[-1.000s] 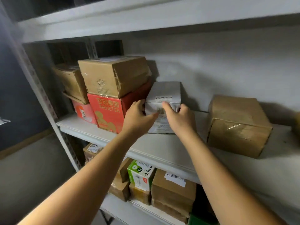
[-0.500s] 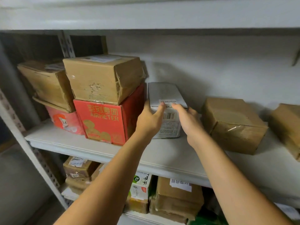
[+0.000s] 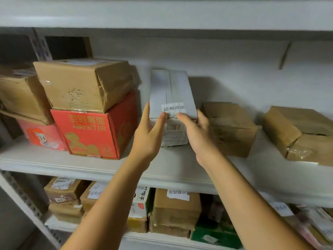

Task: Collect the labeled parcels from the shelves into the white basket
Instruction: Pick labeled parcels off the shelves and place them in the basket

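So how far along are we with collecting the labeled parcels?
Done: cannot tell, since the basket is out of view. In hand: the left hand and right hand grip the white labeled box, which sits on the middle shelf. Left: carrying it over, plus labeled parcels below, such as the brown box.

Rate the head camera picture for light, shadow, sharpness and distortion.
Head view: dim, even light; the white box throws a soft shadow on the back wall to its right. Head view: wide-angle distortion slants the shelf edge. Head view: the label on the box and the red box print read clearly; the lower-shelf parcels look darker and softer.
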